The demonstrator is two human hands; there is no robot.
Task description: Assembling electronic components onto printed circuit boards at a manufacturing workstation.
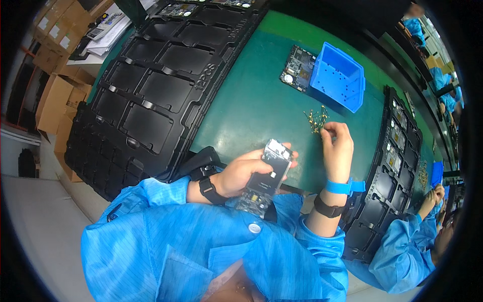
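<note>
My left hand point(236, 175) is wrapped round an opened phone point(265, 182), thumb across its face. The phone is tilted, with a dark battery in its middle, a silvery part at the far end and bare electronics at the near end. At the near edge of a small pile of thin cables with gold-coloured ends point(317, 118), my right hand point(338, 143) has thumb and forefinger pinched together. What lies between those fingertips is too small to make out. Both wrists wear black bands; a blue strap point(338, 187) is on the right one.
A blue plastic bin point(356, 95) stands on the green mat point(241, 100), beside a circuit board point(299, 65). Large black compartment trays point(166, 90) lie to the left. Another black tray point(380, 206) with boards is on the right, where a co-worker's blue sleeve point(402, 246) shows.
</note>
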